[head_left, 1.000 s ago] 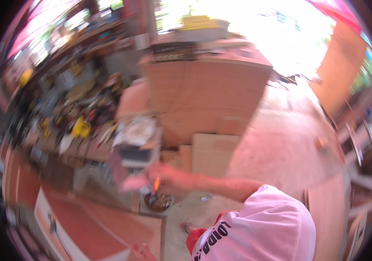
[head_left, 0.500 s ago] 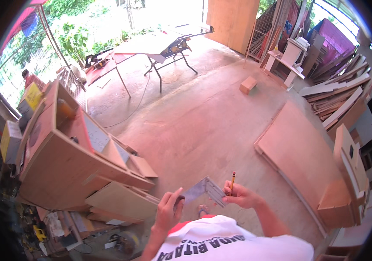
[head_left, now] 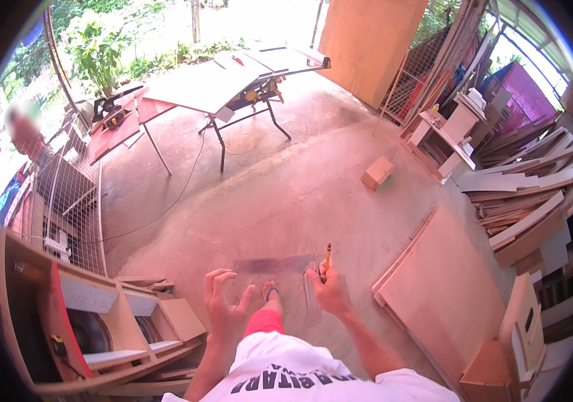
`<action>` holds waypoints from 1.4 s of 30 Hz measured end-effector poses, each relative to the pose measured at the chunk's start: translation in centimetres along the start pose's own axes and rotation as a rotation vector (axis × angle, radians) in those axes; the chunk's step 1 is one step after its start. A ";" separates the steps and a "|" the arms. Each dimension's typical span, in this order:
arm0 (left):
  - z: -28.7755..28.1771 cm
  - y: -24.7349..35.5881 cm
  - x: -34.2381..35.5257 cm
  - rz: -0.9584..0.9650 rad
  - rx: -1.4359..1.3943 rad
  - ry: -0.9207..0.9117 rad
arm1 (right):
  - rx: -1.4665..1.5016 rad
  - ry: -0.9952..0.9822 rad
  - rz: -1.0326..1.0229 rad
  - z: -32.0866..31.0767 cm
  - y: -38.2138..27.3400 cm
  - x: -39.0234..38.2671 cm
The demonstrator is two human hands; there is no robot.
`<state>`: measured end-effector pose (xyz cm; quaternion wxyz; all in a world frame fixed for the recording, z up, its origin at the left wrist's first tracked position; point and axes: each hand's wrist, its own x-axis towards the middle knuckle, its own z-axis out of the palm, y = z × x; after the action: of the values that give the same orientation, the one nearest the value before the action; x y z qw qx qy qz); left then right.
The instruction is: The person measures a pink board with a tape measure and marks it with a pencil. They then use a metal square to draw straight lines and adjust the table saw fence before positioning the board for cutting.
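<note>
My right hand (head_left: 332, 289) is closed around a pencil (head_left: 328, 256) that points upward. The same hand grips one arm of a grey L-shaped piece (head_left: 273, 264), thin and flat; motion blur hides its exact kind. That piece stretches leftward in front of my body. At its far left end, my left hand (head_left: 224, 295) is raised with the fingers spread and curved, and nothing shows in it. A sandalled foot (head_left: 270, 291) stands on the floor below the piece.
A folding work table (head_left: 199, 84) carries a large white board at the back. An unfinished wooden cabinet (head_left: 112, 321) lies at the lower left. Wooden panels (head_left: 444, 281) lie at right, near stacked offcuts (head_left: 521, 181). A box (head_left: 377, 173) sits on the floor. Another person (head_left: 28, 137) is at far left.
My view has shifted left and upward. Both hands have moved left, the left one further, so they are wider apart. The grey piece has swung nearly level. The pencil stays in my right hand.
</note>
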<state>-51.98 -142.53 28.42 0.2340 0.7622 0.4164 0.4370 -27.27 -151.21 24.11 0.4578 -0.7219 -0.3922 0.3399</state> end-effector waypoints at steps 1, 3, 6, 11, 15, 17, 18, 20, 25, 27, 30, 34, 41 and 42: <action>1.8 -1.6 1.8 -0.067 -0.021 -0.012 | -0.014 0.031 0.028 -0.5 -0.8 2.6; 5.8 -1.3 7.7 -0.386 -0.208 -0.290 | -0.022 0.090 0.035 -1.7 -3.7 9.5; 12.8 -0.6 16.7 -0.553 -0.345 -0.573 | 0.272 0.148 0.032 -3.0 -3.3 19.4; 24.4 -2.3 33.0 -0.477 -0.423 -0.731 | 0.430 0.080 0.072 -5.6 -4.5 36.1; 35.2 -6.2 43.1 -0.463 -0.331 -0.553 | 0.317 -0.076 -0.034 -7.5 -1.3 51.3; 40.3 -8.3 47.8 -0.498 -0.289 -0.417 | 0.217 -0.196 -0.080 -9.4 -3.4 59.4; 42.3 -9.2 50.5 -0.474 -0.270 -0.361 | 0.165 -0.247 -0.097 -10.6 -5.5 63.2; 44.6 -10.4 56.1 -0.480 -0.239 -0.325 | 0.183 -0.379 -0.138 -11.8 -4.3 71.2; 47.2 -13.4 68.0 -0.555 -0.160 -0.244 | 0.154 -0.699 -0.221 -14.2 -10.3 88.6; 48.4 -16.0 71.4 -0.518 -0.068 -0.190 | 0.144 -0.756 -0.292 -13.0 -11.2 94.9; 50.4 -19.9 76.1 -0.465 0.011 -0.144 | 0.134 -0.750 -0.413 -10.2 -11.5 103.4; 53.1 -26.8 83.3 -0.442 -0.083 -0.091 | 0.028 -0.618 -0.605 -7.1 -10.9 116.1; 54.5 -33.4 96.5 -0.511 -0.300 -0.051 | -0.221 -0.636 -0.689 -3.2 -17.0 133.2; 53.9 -34.1 98.2 -0.517 -0.322 -0.081 | -0.250 -0.628 -0.764 -2.5 -18.1 134.8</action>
<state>6.45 -41.15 22.70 0.4717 0.6007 0.5122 0.3929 32.44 -28.92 24.01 0.3198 -0.4394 -0.7843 0.2993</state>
